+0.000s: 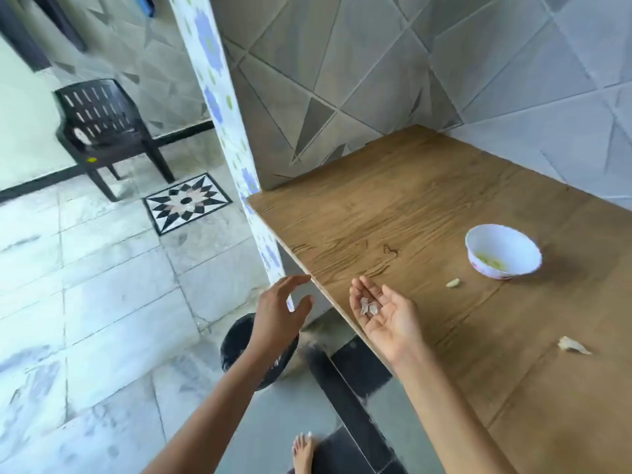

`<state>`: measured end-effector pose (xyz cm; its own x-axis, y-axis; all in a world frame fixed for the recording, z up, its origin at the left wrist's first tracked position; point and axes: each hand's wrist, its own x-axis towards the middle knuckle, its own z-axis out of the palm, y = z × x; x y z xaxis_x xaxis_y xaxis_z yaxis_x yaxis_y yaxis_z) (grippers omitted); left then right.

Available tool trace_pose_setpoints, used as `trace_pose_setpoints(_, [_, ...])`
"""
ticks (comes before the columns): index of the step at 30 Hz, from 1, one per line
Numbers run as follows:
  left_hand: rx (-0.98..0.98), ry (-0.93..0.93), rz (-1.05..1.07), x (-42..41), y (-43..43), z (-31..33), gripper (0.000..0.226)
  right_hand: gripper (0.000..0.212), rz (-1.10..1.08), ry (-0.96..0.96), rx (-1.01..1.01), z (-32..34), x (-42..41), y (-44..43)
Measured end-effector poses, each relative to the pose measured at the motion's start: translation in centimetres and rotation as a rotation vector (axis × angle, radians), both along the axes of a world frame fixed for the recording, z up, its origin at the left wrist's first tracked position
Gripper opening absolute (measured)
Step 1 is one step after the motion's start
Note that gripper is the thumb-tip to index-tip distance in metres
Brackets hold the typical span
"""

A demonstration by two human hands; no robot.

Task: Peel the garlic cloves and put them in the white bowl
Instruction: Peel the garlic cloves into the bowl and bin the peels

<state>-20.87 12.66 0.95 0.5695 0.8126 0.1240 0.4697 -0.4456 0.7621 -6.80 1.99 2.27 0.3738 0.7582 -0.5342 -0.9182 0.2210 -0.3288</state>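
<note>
The white bowl point(502, 251) stands on the wooden counter point(393, 206) at the right, with pale peeled cloves inside. One peeled garlic clove point(452, 283) lies on the wood just left of the bowl. A scrap of garlic skin or an unpeeled clove point(573, 345) lies nearer me on the right. My right hand point(386, 316) is palm up over the counter's front edge, with a few bits of papery garlic skin point(368, 306) resting on the fingers. My left hand point(278, 319) hovers off the counter's edge, fingers spread and holding nothing, above a black bin.
A black round bin point(239, 340) sits on the floor below my left hand. A flower-patterned pillar point(219, 107) rises at the counter's left corner. A dark plastic chair point(102, 128) stands far left. Tiled walls back the counter. My bare foot point(302, 451) is at the bottom.
</note>
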Motion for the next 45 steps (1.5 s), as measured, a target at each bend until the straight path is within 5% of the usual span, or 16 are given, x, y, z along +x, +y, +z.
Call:
trace_pose_setpoints(11, [-0.159, 0.048, 0.390, -12.1, 8.8, -5.0, 0.033, 0.032, 0.432, -0.014, -0.176, -6.3, -10.9, 15.9])
trace_pose_setpoints(17, [-0.278, 0.170, 0.382, -16.6, 19.1, -11.0, 0.034, 0.031, 0.422, 0.007, -0.286, -14.6, -15.6, 26.5])
trace_pose_setpoints(27, [-0.495, 0.366, 0.298, -17.1, 33.7, -35.1, 0.047, 0.030, 0.402, -0.017, -0.563, -39.0, -16.7, 40.8])
trace_pose_setpoints(34, [-0.586, 0.407, 0.246, -15.3, 32.5, -52.6, 0.046, 0.045, 0.442, -0.036, -0.798, -56.4, -16.6, 41.8])
trace_pose_setpoints(41, [-0.645, 0.329, 0.362, -14.7, 30.2, -59.1, 0.038, 0.065, 0.569, 0.027, -0.801, -62.3, -16.4, 41.1])
trace_pose_setpoints(45, [-0.652, 0.020, 0.249, -12.3, 29.1, -58.0, 0.038, 0.060, 0.533, 0.162, -0.785, -62.2, -16.1, 40.6])
